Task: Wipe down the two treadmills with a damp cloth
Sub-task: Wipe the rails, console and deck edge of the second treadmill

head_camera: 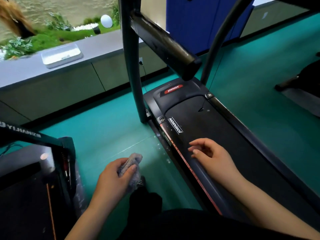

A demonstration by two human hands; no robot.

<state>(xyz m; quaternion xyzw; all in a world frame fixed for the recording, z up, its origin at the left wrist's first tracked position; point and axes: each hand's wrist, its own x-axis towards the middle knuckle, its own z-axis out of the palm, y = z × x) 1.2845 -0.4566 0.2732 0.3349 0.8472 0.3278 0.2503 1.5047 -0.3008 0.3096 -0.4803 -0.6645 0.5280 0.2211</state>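
the person is looking down between two machines. the left hand (117, 175) is gripping a bunched grey cloth (134, 168), its fingers (132, 168) curling round the wad. it is holding the cloth above the green floor (107, 122), in the gap between the machines and touching neither. the right hand (213, 156) is hovering over the near side rail (201, 172) of the johnson treadmill (207, 122), its fingers loosely bent and grasping nothing. whether the heel of that hand is resting on the rail i cannot tell. the second treadmill (26, 196) is sitting at the lower left, only partly in view.

as for progress, white specks are showing on the johnson's side rail and on the floor just beside it. the crossbar (162, 42) between the uprights is looking dusty and streaked, so this machine is seeming far from finished. the belt is looking dark and fairly even, though whether it has been wiped is not showing. nothing is telling whether the second machine is done. most of the job is likely remaining: rail, crossbar, uprights, then the other machine.
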